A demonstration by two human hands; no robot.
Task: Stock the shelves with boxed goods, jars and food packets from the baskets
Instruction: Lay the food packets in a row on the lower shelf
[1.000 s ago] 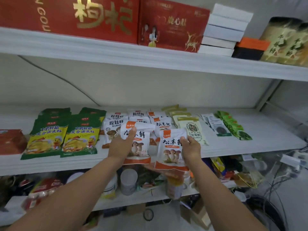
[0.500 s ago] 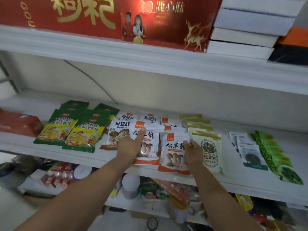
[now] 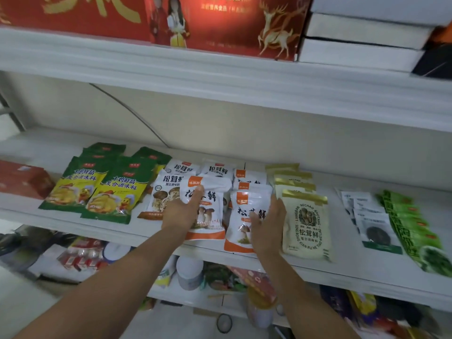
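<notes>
Both hands on the shelf point(image 3: 73, 230) now, and I'm taking the cream packet point(image 3: 305, 226) as my marker. Right hand point(image 3: 267, 231) is down flat on a white mushroom packet point(image 3: 247, 206) that lies just left of the cream packet, edge against edge. The fingers point(image 3: 277, 206) run straight up along that shared edge, with the thumb laid across the printed front. They are spread and relaxed, not curled round anything. The orange bottom of this packet sits at the shelf's front lip.

One place further left of the cream packet is the other white packet point(image 3: 212, 199), and my left hand point(image 3: 182, 212) rests on its left half. Its fingers are straight too, the forefinger reaching up near the orange label, so the palm is pressing and nothing is gripped. That packet overlaps a brown-pictured packet point(image 3: 166, 199) on its far side. More white packets are stacked behind both.

Well left of the cream packet lie the yellow-green packets point(image 3: 112, 192). To its right, apart from it, are grey sachets point(image 3: 374, 223).
</notes>
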